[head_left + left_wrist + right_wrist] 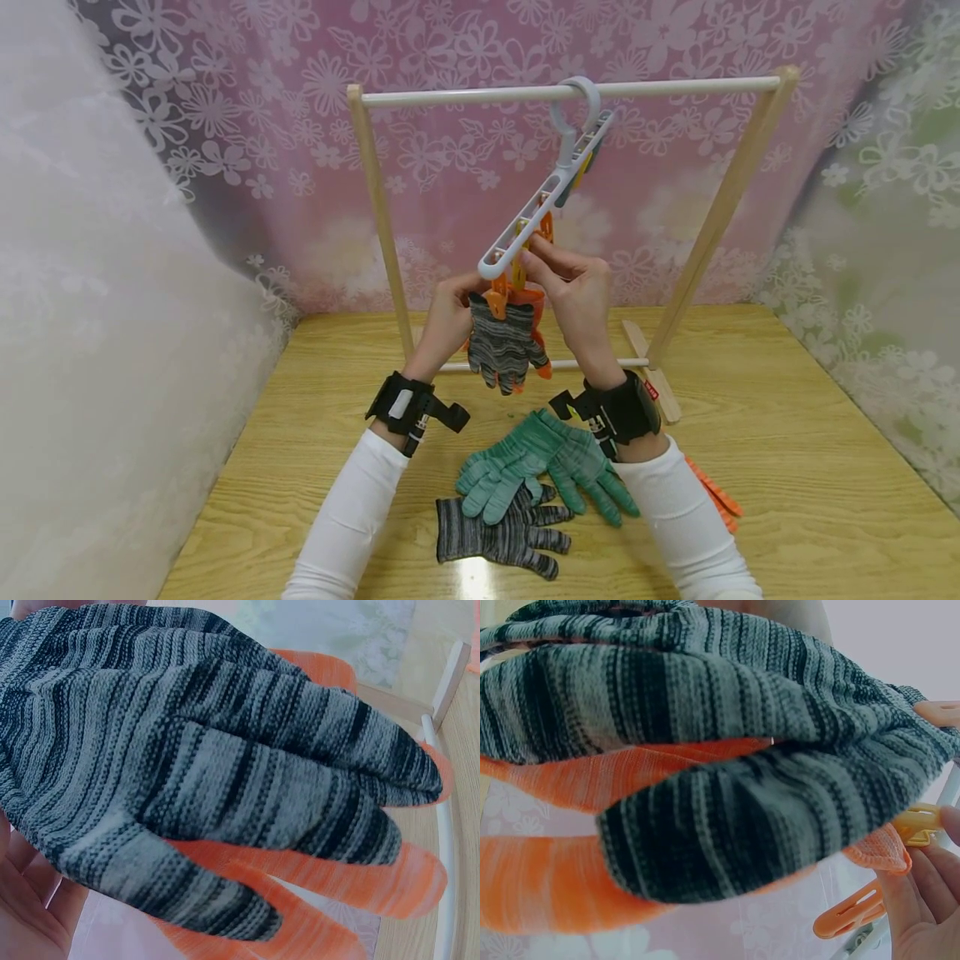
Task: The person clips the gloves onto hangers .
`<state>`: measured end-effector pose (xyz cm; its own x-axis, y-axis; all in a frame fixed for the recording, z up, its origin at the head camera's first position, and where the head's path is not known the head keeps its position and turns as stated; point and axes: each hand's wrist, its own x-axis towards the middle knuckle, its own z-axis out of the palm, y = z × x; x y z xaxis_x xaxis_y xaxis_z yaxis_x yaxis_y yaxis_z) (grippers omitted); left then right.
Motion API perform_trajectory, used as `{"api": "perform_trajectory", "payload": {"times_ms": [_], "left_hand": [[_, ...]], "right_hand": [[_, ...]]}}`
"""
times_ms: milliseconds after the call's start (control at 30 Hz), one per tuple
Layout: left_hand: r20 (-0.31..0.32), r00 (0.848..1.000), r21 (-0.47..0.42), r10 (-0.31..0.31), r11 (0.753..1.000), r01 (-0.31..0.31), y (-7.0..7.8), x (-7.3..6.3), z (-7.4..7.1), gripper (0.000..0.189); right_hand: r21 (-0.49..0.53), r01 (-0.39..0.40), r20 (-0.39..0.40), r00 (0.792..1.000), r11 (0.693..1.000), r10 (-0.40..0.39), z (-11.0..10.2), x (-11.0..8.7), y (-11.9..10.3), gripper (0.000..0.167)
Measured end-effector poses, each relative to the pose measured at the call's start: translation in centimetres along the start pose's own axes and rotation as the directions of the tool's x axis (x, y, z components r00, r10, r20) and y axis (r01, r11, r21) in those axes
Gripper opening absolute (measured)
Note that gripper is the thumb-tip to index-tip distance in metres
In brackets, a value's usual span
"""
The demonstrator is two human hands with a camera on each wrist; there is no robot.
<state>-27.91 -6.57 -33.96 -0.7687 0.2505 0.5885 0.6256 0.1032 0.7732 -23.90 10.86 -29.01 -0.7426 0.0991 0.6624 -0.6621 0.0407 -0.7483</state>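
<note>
A grey-and-black striped knit glove (502,346) hangs fingers down from an orange clip (497,297) at the near end of a pale hanger (517,237). Behind it hangs an orange glove (555,881), its cuff at a yellow clip (917,823). My right hand (581,300) pinches this yellow clip between thumb and fingers. On the other side, my left hand (447,321) holds the orange glove near its top edge, fingertips partly hidden behind the striped glove. Another orange clip (847,911) dangles beside the right hand.
The hanger hooks over the white bar (465,96) of a wooden stand (378,200). On the table (787,467) lie green gloves (517,458), another striped glove (510,533), and an orange glove (716,492) partly under my right sleeve. More clips (573,179) line the hanger's far half.
</note>
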Motion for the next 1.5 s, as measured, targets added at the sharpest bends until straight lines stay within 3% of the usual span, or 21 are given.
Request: {"api": "perform_trajectory", "payload": {"times_ms": [433,767,1167,1500], "left_hand": [[-0.045,0.999,-0.082,0.004,0.997,-0.008,0.4,0.2,0.4,0.034],[-0.081,0.997,-0.057,0.001,0.998,-0.005,0.8,0.6,0.7,0.028],[-0.123,0.99,-0.041,0.066,0.997,-0.071,1.0,0.8,1.1,0.017],[-0.13,0.991,-0.053,0.041,0.997,-0.048,1.2,0.6,1.1,0.024]], "right_hand": [[-0.043,0.01,-0.01,1.0,0.999,-0.01,-0.2,0.1,-0.1,0.03],[-0.045,0.006,-0.016,1.0,0.999,-0.006,-0.3,0.2,-0.1,0.029],[-0.044,0.017,-0.021,1.0,0.999,-0.018,-0.4,0.1,-0.3,0.029],[-0.05,-0.007,-0.005,1.0,0.999,0.006,-0.6,-0.1,-0.4,0.033]]}}
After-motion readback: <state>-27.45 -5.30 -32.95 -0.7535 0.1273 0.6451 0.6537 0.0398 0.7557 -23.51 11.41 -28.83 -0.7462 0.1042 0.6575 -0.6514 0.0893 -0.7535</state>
